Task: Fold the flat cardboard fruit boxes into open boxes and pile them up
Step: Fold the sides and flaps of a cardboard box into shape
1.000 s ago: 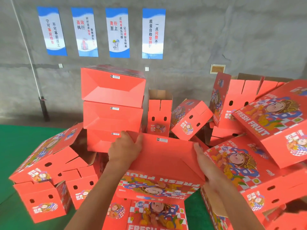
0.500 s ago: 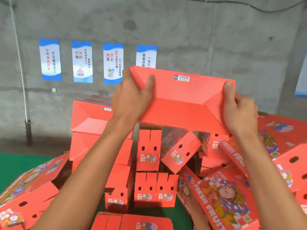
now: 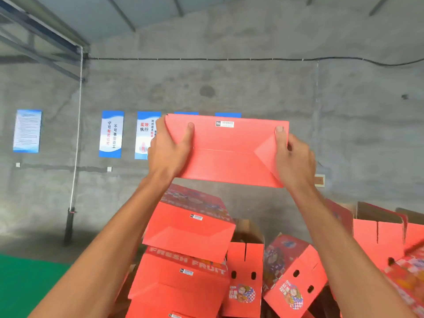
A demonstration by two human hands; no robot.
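Note:
I hold a folded red fruit box (image 3: 227, 152) up high, its plain red bottom facing me with a small white label near the top edge. My left hand (image 3: 168, 152) grips its left end, thumb across the bottom panel. My right hand (image 3: 292, 159) grips its right end, thumb on the angled corner fold. Directly below stands a stack of folded red boxes (image 3: 188, 239), the top one tilted, the lower one printed FRESH FRUIT.
Loose folded boxes (image 3: 291, 278) lie tumbled to the right of the stack, more red boxes (image 3: 378, 239) at the far right. A grey concrete wall with blue posters (image 3: 111, 134) stands behind. Green floor mat (image 3: 25, 288) at lower left, a pole (image 3: 71, 216) by the wall.
Both hands have lifted the box from waist height up above the stack, and the view has tilted upward. The grip on both ends has stayed the same.

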